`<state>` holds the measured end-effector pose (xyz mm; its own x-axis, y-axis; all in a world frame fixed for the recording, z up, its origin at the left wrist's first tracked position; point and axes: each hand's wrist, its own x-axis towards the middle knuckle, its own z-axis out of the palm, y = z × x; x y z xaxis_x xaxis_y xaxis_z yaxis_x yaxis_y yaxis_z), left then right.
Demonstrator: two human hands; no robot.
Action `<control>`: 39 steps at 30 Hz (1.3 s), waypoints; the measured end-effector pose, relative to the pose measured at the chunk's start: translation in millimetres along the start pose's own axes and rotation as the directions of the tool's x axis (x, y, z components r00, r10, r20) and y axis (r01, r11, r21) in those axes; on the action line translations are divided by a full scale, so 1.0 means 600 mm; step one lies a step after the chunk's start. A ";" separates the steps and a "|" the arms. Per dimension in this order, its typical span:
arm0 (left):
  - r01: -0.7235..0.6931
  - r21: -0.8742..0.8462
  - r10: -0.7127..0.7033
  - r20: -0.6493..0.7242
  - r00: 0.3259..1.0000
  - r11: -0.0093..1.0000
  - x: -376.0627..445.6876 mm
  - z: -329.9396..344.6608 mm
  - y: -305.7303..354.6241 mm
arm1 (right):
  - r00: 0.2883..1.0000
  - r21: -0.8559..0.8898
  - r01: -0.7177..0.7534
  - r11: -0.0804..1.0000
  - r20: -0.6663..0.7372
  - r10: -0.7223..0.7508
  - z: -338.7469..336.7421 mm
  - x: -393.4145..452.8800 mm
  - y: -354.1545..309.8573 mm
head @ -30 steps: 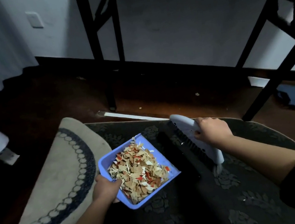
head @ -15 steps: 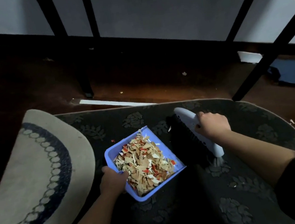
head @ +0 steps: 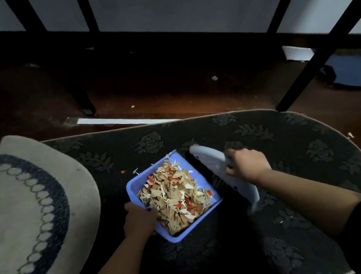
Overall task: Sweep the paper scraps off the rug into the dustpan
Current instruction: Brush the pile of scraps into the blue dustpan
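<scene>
A blue dustpan [head: 133,187] heaped with tan, white and red paper scraps [head: 175,197] lies on the dark flowered rug [head: 295,141]. My left hand [head: 139,219] grips its near left edge. Along the pan's right side lies a grey hand brush [head: 212,162] with dark bristles, and my right hand [head: 246,165] grips its back. A few loose scraps [head: 135,171] lie on the rug just beyond the pan's far left corner.
A beige round rug with a dark ring pattern [head: 27,210] overlaps the dark one on the left. Black furniture legs [head: 81,93] stand on the brown wood floor behind. A white strip [head: 124,122] lies along the rug's far edge. Blue cloth [head: 360,75] lies at right.
The view has tilted down and closer. The brush has moved in against the dustpan's right edge. My left hand keeps its hold on the pan.
</scene>
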<state>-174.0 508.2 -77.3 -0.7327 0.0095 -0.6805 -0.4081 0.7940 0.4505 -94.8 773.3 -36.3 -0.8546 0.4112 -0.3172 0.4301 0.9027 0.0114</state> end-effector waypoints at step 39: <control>-0.018 -0.236 -0.004 -0.091 0.996 0.972 -0.037 -0.094 -0.080 | 0.962 -0.041 0.145 0.989 -0.227 -0.150 -0.059 -0.084 -0.095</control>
<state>-169.1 435.8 -51.2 -0.7777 -0.0492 -0.6267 -0.5121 0.6277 0.5863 -86.3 705.3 12.6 -0.9529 0.2890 -0.0915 0.2898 0.9571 0.0042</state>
